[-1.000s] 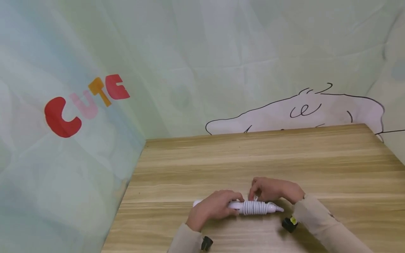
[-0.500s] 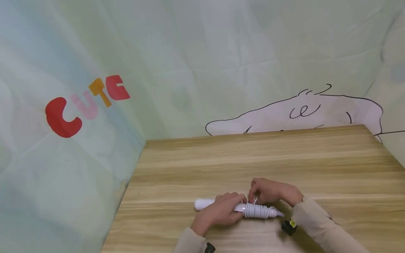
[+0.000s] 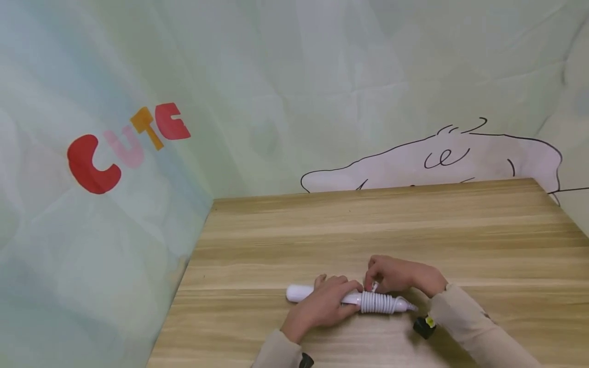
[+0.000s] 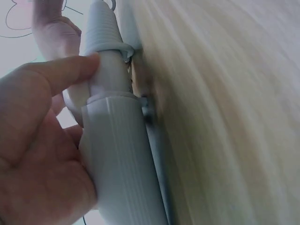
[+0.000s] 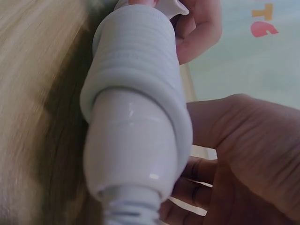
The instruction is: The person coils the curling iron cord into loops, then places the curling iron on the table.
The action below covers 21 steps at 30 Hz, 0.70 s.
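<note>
Lying crosswise near the front of the table is a white curling iron [image 3: 299, 293], with its pale cord [image 3: 378, 302] wound in tight coils round the right part. My left hand [image 3: 324, 305] grips the iron just left of the coils; in the left wrist view its thumb [image 4: 77, 70] presses on the neck beside them. On the far side of the coils, my right hand [image 3: 397, 275] pinches a small white end piece of the cord [image 3: 375, 287]. The right wrist view shows the tapered cord sleeve [image 5: 131, 206] up close, while the pinched piece is hidden behind the coils.
The wood-grain table [image 3: 276, 235] reaches back to a printed fabric wall [image 3: 285, 102]. Another fabric wall [image 3: 115, 240] with coloured letters stands along the left edge. A small black device [image 3: 424, 327] hangs under the right wrist.
My left hand has slid right along the iron towards the coils, uncovering more of the iron's left end. My right hand keeps pinching the cord end at nearly the same spot.
</note>
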{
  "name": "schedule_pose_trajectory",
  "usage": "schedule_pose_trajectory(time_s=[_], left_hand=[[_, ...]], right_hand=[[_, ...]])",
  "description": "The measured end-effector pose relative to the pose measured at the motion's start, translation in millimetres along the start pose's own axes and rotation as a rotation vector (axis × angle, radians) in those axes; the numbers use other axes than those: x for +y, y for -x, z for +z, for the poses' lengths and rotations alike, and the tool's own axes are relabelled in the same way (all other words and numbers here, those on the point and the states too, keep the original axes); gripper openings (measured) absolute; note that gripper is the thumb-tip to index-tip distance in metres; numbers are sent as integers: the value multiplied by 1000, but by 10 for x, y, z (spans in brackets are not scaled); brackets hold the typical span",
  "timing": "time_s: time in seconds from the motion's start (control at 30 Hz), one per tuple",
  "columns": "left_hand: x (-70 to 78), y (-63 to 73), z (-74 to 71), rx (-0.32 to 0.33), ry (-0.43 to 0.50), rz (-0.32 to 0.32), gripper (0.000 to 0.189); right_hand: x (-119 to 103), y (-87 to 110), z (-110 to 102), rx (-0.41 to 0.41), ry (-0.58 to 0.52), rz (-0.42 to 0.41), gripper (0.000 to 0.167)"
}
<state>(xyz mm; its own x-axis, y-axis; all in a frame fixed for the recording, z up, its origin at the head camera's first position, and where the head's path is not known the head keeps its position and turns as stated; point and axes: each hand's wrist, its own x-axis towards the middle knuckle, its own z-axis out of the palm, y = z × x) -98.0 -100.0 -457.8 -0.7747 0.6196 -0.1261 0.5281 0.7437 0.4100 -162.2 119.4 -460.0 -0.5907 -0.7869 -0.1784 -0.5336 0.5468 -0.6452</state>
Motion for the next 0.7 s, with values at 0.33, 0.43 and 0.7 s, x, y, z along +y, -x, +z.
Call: schedule_pose_trajectory(time_s=[0.33,0.43,0.7], left_hand=[[6,-18,-85,-55,52,-8,29],[-5,-23,-100,-61,49,-7,33],[-16,-31,-120,-57,24,9,39]], right_hand=[[125,45,60,66,-10,-95,20],[147,48,71,80,-10,-114,20],[176,60,64,70,-59,-93,18]])
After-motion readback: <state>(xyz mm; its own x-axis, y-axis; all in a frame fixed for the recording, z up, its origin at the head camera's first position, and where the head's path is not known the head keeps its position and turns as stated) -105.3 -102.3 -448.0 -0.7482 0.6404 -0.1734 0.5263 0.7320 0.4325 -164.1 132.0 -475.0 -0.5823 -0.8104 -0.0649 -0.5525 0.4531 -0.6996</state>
